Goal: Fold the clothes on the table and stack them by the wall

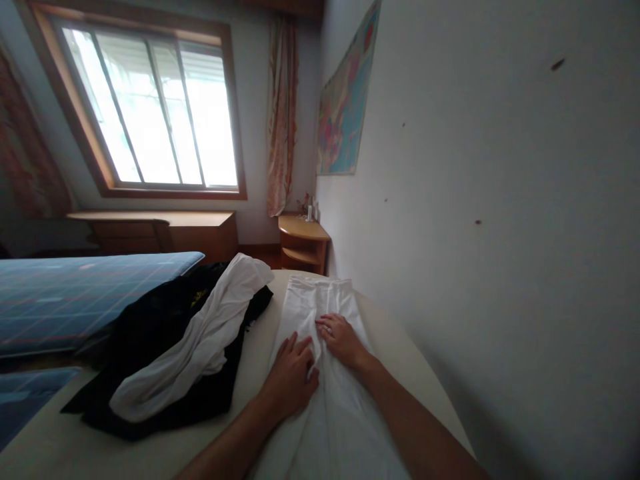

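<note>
White trousers (330, 427) lie stretched lengthwise before me on a round cream table (400, 333), the waistband at the far end. On their left side rests my left hand (295, 373), fingers spread on the cloth and pointing away from me. My right hand (343, 339) lies a little farther up, near the middle, its fingers flat and reaching left across the fabric. Neither hand grips the cloth. Wrinkles run between the two hands. The lower part of the trousers passes out of view at the bottom edge.
To the left, a crumpled white garment (200, 347) lies over a black garment (140, 327). A blue checked mattress (90, 293) borders the table's left side. A white wall (475, 167) stands close on the right. Beyond are a small corner shelf (303, 228) and a desk (200, 220).
</note>
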A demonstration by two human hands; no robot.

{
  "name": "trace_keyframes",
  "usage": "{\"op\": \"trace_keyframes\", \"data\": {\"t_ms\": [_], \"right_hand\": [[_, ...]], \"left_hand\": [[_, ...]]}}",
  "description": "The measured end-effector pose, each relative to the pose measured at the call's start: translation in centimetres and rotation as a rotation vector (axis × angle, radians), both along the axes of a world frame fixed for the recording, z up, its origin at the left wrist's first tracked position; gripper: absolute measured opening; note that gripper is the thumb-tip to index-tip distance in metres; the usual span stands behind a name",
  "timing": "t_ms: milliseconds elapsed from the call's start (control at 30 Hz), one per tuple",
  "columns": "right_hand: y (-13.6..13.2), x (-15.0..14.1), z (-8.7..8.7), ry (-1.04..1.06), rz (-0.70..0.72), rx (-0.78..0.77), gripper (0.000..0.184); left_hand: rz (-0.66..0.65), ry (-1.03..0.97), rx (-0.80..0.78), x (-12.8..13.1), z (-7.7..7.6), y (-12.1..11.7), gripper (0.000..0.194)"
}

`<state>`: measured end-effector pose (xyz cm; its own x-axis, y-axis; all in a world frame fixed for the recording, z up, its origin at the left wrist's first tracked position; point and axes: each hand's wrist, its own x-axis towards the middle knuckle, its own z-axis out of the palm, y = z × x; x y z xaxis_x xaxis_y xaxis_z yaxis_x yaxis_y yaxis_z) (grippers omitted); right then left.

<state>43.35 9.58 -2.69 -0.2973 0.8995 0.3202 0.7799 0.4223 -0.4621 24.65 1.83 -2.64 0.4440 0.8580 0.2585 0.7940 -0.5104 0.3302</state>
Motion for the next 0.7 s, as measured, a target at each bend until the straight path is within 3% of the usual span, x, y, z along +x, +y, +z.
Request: {"op": "trace_keyframes", "data": {"t_ms": [167, 367, 567, 700], "right_hand": [[0.2, 0.7, 0.7, 0.010, -0.086, -0.029, 0.033], [-1.6, 2.7, 1.8, -0.023, 0.161, -0.080, 0.027], [-1.6, 3.2, 1.5, 0.014, 0.251, -0.005, 0.016], [-1.3, 3.0, 1.2, 0.054, 0.272, 0.022, 0.017]], "left_hand": [[-0.023, -0.028, 0.001, -0.2, 0.6, -0.1, 0.008], [-0.035, -0.034, -0.025, -0.2, 0.5, -0.2, 0.012], [-0.025, -0.063, -0.053, 0.0, 0.3, -0.1, 0.038], [0.049, -0.040, -0.054, 0.9, 1.3, 0.4, 0.044]]}}
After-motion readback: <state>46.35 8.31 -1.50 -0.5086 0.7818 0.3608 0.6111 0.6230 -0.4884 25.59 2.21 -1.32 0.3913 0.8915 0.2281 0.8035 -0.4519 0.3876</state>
